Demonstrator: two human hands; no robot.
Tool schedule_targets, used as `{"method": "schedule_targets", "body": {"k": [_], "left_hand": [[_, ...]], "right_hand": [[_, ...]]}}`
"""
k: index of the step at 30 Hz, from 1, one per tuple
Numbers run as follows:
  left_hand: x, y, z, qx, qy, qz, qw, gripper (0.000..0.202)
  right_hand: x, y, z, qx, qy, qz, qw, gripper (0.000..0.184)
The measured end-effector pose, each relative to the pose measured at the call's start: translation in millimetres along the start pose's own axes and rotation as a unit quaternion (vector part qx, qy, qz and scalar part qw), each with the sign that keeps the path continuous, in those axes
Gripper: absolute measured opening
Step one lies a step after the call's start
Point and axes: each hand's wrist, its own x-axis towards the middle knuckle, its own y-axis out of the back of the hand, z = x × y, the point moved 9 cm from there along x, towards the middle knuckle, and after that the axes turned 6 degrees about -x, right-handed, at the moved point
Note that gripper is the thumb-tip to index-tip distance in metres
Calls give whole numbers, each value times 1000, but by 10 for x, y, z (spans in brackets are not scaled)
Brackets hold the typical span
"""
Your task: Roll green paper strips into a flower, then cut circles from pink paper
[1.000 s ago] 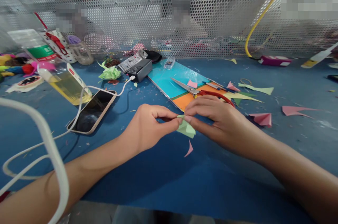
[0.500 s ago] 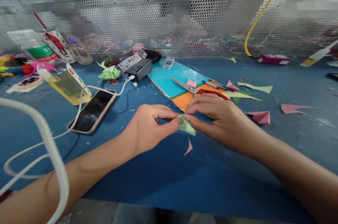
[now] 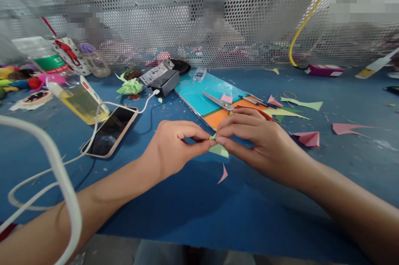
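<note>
A small folded piece of light green paper [image 3: 219, 149] is pinched between both hands over the blue table [image 3: 193, 211]. My left hand [image 3: 173, 146] grips its left corner with thumb and forefinger closed. My right hand [image 3: 258, 140] pinches its top right edge, fingers pressed together. A small pink paper sliver [image 3: 223, 174] lies on the table just below the green piece. Red-handled scissors [image 3: 232, 107] rest behind my right hand on a stack of coloured paper sheets [image 3: 205, 92].
A phone [image 3: 109, 132] on a white cable lies at the left, beside a plastic bottle [image 3: 67, 86] lying down. A folded pink paper [image 3: 307, 138] and paper scraps lie at the right. A crumpled green paper [image 3: 130, 86], a dark box [image 3: 165, 82] and a perforated screen [image 3: 187, 15] stand behind.
Both hands have pressed closer together and lifted slightly; the green paper looks smaller and more folded between the fingertips.
</note>
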Motion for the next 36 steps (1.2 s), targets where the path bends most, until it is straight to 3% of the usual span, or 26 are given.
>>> {"method": "schedule_targets", "body": {"k": [6,17,23,30,36], "left_hand": [[7,15,-11,6,0,13,1000,9],[-13,-74,-147,-8,79,-48,996,12],[-47,-44,-165,-21,86,-15,996,16],[-29,-77,-139,-84,102,-31,991,24],[-30,-152,-134,-46,101,-78,991,24]], "right_hand": [[-20,41,11,-42,-3,23,999,8],[-45,-29,-113,-52,30,2,998,15],[-49,29,-58,-63,-1,23,998,9],[-40,-63,-99,-68,13,-14,998,13],[-53,-156,-155,-76,24,-53,995,19]]}}
